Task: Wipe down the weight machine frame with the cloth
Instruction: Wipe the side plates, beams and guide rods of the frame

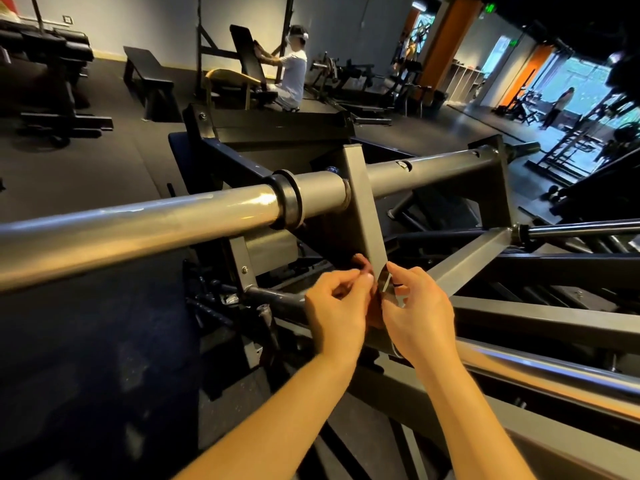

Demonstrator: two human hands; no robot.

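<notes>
Left hand: Your left hand [334,303] is curled up. Its thumb and first finger pinch together on what looks like a small brown cloth [374,318].
Right hand: Your right hand [415,306] is curled too and sits just beside the left one. Its thumb and finger are at a shiny grey metal loop [385,282]. I cannot tell if it holds the loop, the cloth, or nothing.
Cloth: Only a little brown bit shows between your hands, and it is dim there. It sits right at the bottom of the post.
What to do first: I think you are getting the cloth ready. Open it out flat in your palm so that more of it touches the metal.
Post: The tall grey square metal post [363,209] rises just past your fingers. Press the cloth flat on one side and slide it up in one long, slow stroke. Then do each other side. Rub the edges too.
Watch out: Keep your fingers away from the loop and the joints, so nothing gets nipped.
Big bar: The long round grey metal bar [138,223] crosses the post higher up. Wrap the cloth around it and pull along. Twist the cloth at the thick black ring [289,199], because dirt likes to hide there.
Far away: A person in a white top [294,74] is at another machine, well apart from you.
</notes>
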